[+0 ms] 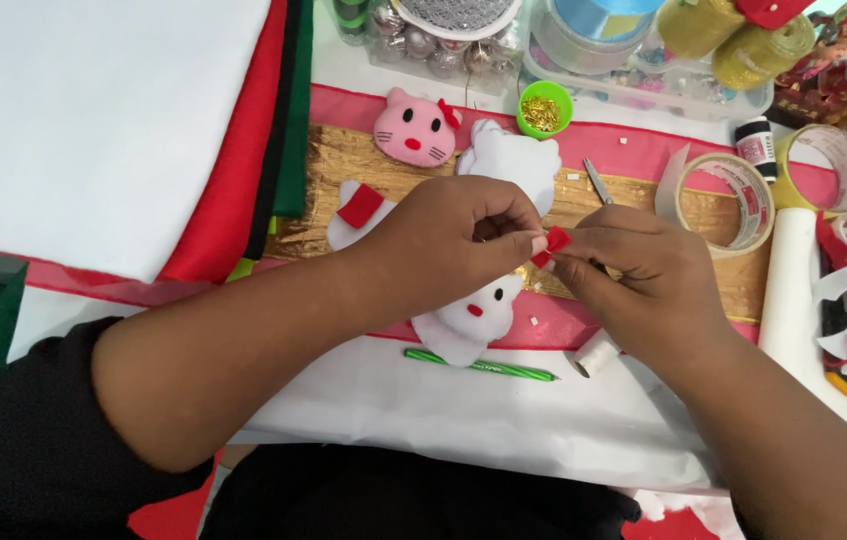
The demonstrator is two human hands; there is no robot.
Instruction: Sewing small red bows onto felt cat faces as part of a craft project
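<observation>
While both the left hand and right hand pinch a small red felt piece above the white felt cat face, it appears light, limp, best gripped at its edges.

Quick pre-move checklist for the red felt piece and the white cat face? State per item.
1. Red felt piece pinched between fingertips of left hand and right hand: ok.
2. White cat face lies on the table below the hands, red nose up: ok, though partly hidden by the hands.
3. Needle or thread in the piece: cannot tell, too small to see.
4. Scissors lie apart from the fingers: ok.
5. White thread spool beside the right wrist, near enough to knock: not ok.
6. Green pen lies near the cat face's lower edge; touching or not: cannot tell.
</observation>
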